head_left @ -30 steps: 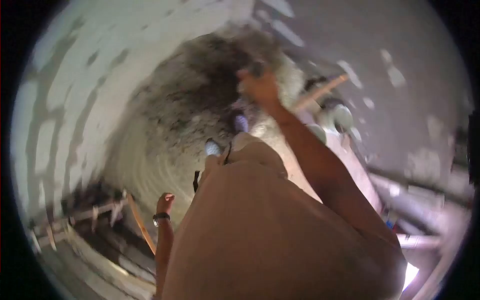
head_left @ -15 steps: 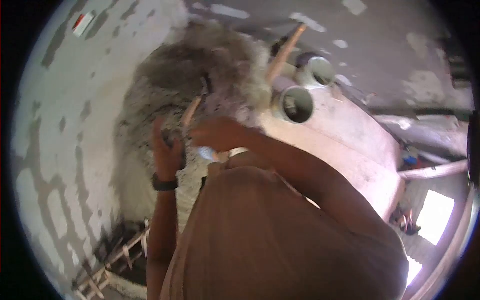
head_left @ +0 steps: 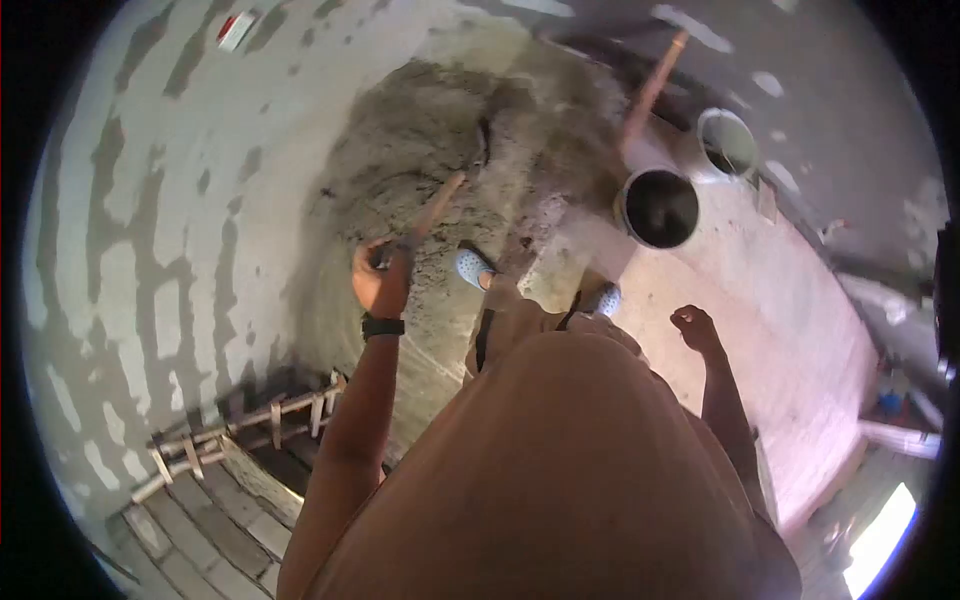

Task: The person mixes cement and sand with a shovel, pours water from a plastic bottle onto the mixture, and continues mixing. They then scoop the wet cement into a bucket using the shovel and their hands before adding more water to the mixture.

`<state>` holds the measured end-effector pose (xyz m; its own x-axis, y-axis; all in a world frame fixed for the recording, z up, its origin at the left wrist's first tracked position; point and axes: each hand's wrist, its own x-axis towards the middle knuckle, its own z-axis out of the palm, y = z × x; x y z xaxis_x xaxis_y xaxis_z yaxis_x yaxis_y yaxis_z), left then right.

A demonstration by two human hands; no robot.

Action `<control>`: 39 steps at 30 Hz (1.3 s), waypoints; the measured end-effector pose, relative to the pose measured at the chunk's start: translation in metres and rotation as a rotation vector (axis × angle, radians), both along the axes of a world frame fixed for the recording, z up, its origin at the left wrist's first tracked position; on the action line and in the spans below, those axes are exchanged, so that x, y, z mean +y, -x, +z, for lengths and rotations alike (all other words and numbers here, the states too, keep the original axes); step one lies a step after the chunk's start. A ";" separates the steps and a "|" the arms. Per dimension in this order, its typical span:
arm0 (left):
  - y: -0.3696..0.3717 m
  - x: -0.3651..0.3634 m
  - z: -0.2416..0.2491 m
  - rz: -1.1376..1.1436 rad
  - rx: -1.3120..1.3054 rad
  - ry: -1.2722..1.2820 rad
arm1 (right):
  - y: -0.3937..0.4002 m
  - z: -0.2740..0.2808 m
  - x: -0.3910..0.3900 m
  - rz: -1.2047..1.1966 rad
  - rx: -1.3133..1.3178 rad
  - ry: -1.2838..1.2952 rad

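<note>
My left hand (head_left: 380,285), with a dark band on its wrist, is closed with curled fingers at the near end of a wooden tool handle (head_left: 436,210). The handle slants away over wet grey mortar (head_left: 400,140), and a dark, narrow part (head_left: 484,142) shows beyond its far end. My right hand (head_left: 694,327) is held out to the right in a loose fist over the pale floor, with nothing showing in it. Below my body are two light blue perforated clogs (head_left: 472,268) on my feet, the left one at the mortar's edge.
Two buckets stand to the right of the mortar, a nearer bucket (head_left: 660,208) and a farther bucket (head_left: 727,143). Another wooden handle (head_left: 655,88) leans behind them. A patched wall (head_left: 150,250) rises on the left. At lower left, a wooden railing (head_left: 250,418) borders an opening.
My hands have moved apart: the right swung out to the right and closed, while the left went from spread fingers to a closed grip at the handle. My view has shifted, and the clogs show more fully.
</note>
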<state>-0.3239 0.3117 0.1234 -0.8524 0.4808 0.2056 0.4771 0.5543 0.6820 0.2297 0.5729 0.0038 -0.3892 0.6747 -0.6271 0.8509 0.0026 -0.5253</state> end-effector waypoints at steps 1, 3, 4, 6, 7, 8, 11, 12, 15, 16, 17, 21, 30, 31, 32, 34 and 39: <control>-0.010 0.013 0.009 0.025 -0.017 0.004 | -0.023 -0.002 -0.005 0.017 -0.023 0.016; -0.010 0.028 -0.005 -0.059 -0.054 -0.034 | -0.054 -0.007 -0.003 0.014 0.022 -0.074; -0.017 0.038 0.000 -0.065 -0.084 -0.026 | -0.069 -0.020 -0.006 -0.065 0.063 -0.046; -0.026 0.057 0.005 -0.075 -0.030 -0.016 | -0.086 -0.014 -0.003 -0.241 0.122 0.077; -0.028 0.064 0.007 -0.106 -0.040 -0.023 | -0.080 0.001 0.000 -0.342 0.144 0.180; -0.028 0.070 0.009 -0.114 0.022 0.018 | -0.078 0.002 0.002 -0.376 0.140 0.172; -0.023 0.092 0.016 -0.179 0.099 0.059 | -0.087 -0.009 0.007 -0.403 0.065 0.171; -0.020 0.099 0.018 -0.197 0.124 0.048 | -0.091 -0.019 0.007 -0.410 0.101 0.105; -0.005 0.125 0.015 -0.186 -0.039 0.035 | -0.091 -0.009 0.018 -0.531 0.117 0.136; 0.000 0.133 0.009 -0.238 -0.101 -0.059 | -0.089 -0.006 0.023 -0.639 0.146 0.223; -0.006 0.147 0.021 -0.246 -0.113 -0.052 | -0.085 -0.005 0.030 -0.744 0.179 0.306; -0.009 0.176 0.025 -0.254 -0.142 0.032 | -0.062 -0.024 0.066 -0.834 0.177 0.381; -0.055 0.250 0.035 -0.154 -0.112 0.237 | 0.039 -0.283 0.217 -1.162 0.121 0.505; -0.049 0.249 0.030 -0.110 -0.092 0.297 | 0.043 -0.335 0.228 -1.165 0.112 0.526; -0.045 0.251 0.027 -0.145 -0.040 0.340 | 0.045 -0.392 0.234 -1.379 0.296 0.585; -0.038 0.251 0.022 -0.170 0.014 0.342 | 0.060 -0.426 0.252 -1.572 0.261 0.682; -0.066 0.311 -0.004 -0.006 0.387 0.448 | 0.064 -0.573 0.260 -1.919 0.237 0.760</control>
